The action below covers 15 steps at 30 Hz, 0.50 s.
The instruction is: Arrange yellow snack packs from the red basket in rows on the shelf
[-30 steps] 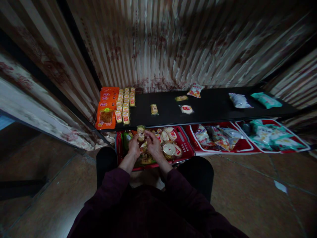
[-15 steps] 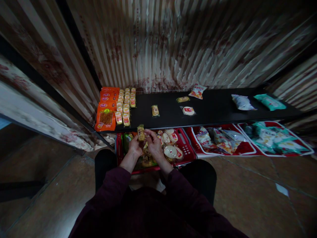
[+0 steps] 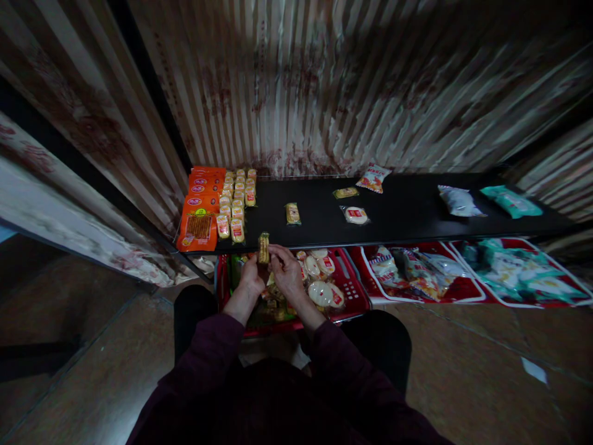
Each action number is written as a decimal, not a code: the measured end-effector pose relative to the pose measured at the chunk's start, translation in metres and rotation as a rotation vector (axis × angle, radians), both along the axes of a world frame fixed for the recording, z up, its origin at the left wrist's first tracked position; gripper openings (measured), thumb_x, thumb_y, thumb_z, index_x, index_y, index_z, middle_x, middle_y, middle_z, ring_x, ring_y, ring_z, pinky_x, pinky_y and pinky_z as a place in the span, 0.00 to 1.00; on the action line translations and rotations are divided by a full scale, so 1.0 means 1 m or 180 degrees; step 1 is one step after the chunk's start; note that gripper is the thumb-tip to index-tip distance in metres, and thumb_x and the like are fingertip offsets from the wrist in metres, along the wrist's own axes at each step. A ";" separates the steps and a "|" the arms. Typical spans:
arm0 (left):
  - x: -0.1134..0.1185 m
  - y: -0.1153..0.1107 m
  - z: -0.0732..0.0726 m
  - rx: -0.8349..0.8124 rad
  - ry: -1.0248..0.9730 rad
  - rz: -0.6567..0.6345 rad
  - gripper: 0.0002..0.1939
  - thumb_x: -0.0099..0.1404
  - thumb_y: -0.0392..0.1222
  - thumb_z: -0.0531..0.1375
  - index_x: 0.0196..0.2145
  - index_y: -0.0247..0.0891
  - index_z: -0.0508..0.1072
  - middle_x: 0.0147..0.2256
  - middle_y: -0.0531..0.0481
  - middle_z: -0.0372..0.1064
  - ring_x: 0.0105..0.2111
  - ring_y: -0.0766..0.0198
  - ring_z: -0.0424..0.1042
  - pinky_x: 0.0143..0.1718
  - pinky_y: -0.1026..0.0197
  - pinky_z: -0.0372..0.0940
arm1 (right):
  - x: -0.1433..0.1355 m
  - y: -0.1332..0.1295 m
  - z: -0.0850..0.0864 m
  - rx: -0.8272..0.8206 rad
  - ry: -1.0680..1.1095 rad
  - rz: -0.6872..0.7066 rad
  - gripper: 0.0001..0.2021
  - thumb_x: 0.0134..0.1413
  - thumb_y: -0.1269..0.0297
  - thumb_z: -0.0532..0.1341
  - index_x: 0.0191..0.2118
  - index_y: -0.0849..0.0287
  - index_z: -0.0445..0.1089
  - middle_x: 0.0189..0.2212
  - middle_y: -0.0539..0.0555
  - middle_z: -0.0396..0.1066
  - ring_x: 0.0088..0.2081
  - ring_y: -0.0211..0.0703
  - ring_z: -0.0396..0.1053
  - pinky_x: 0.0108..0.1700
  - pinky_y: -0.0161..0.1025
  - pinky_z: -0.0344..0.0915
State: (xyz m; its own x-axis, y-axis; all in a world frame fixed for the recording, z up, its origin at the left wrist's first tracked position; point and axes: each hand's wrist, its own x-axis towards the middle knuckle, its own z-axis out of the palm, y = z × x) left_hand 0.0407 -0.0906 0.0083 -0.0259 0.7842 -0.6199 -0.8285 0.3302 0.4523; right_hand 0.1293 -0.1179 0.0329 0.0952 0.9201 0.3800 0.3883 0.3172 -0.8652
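Pale oval logos and dark print mark the orange snack packets (image 3: 199, 225) at the hands' ten o'clock, too small to read. The left hand (image 3: 250, 278) and right hand (image 3: 288, 276) have fingers closed on a wrapped biscuit pack (image 3: 264, 248), upright above the red basket (image 3: 345, 278), forearms angled inward toward twelve.

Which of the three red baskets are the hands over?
The leftmost basket: left hand and right hand are over it, not the middle basket or rightmost basket.

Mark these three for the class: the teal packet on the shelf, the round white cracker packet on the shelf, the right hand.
Teal packet (image 3: 512, 201): head view, middle.
Round white cracker packet (image 3: 356, 215): head view, middle.
Right hand (image 3: 288, 275): head view, back.
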 end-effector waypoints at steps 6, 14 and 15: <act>-0.001 -0.001 0.013 -0.0059 -0.0086 0.0135 0.02 0.56 0.36 0.61 0.27 0.35 0.71 0.25 0.50 0.70 0.24 0.68 0.69 0.30 0.65 0.64 | 0.003 0.004 -0.002 -0.0019 -0.0346 0.0049 0.15 0.57 0.64 0.54 0.48 0.55 0.70 0.44 0.58 0.71 0.46 0.45 0.69 0.51 0.45 0.66; -0.002 -0.003 0.019 0.0309 0.0330 0.0262 0.10 0.48 0.38 0.66 0.30 0.35 0.71 0.26 0.54 0.70 0.25 0.70 0.68 0.31 0.65 0.61 | 0.001 0.010 -0.005 -0.0046 -0.0582 0.0053 0.16 0.58 0.65 0.54 0.50 0.57 0.69 0.47 0.59 0.71 0.49 0.47 0.68 0.53 0.47 0.64; -0.002 -0.004 0.019 0.0371 0.0335 0.0268 0.11 0.47 0.38 0.66 0.30 0.36 0.71 0.26 0.54 0.70 0.25 0.70 0.68 0.31 0.65 0.61 | 0.000 0.010 -0.005 -0.0050 -0.0575 0.0036 0.16 0.57 0.64 0.54 0.50 0.57 0.69 0.47 0.59 0.71 0.49 0.48 0.68 0.53 0.48 0.64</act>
